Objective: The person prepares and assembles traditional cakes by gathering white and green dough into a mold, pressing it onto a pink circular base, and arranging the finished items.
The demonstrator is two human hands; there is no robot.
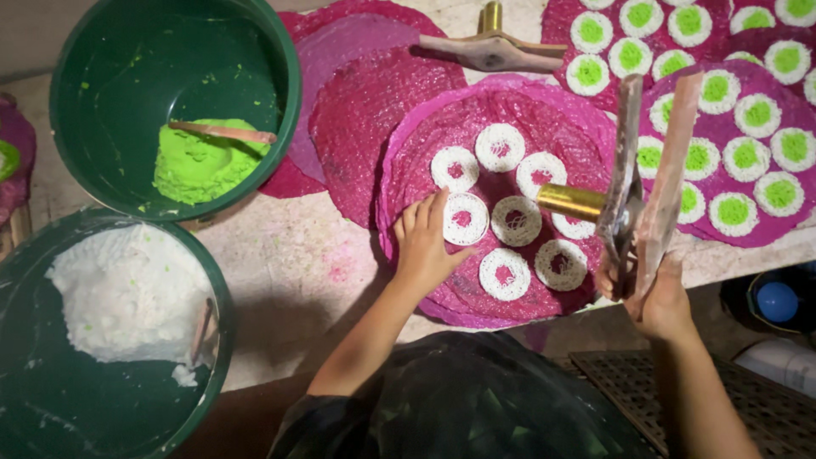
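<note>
— Left hand (422, 242): resting flat on the pink woven mat (408, 183), grip spread, fingertips touching the white noodle ring (465, 218) at about nine o'clock in the cluster. Probably steadying mat and ring.

— And the right hand (650, 293)?

— Sitting at four o'clock from the mat, grip pressed tight around the two wooden handles of the press (633, 183). Brass barrel (571, 201) pointing toward nine o'clock, hanging over the rings at the mat's three o'clock edge. Handles squeezed close together, likely for forcing dough out.

— Counting the rings?

— Eight or so, white with open pink centres, lying flat and apart around the mat's middle.

— Beyond that mat?

— Toward one and two o'clock, more mats carrying green-centred rings (733, 210), seemingly parked aside as filled. A second press (493, 49) lying at twelve o'clock on the surface (289, 263). At ten o'clock, a green tub (285, 51) holding green dough (200, 166) with a wooden stick (223, 132) resting in it; at eight o'clock, another tub (223, 314) holding white dough (127, 293). Both sitting near the left side, probably for easy refilling.
</note>
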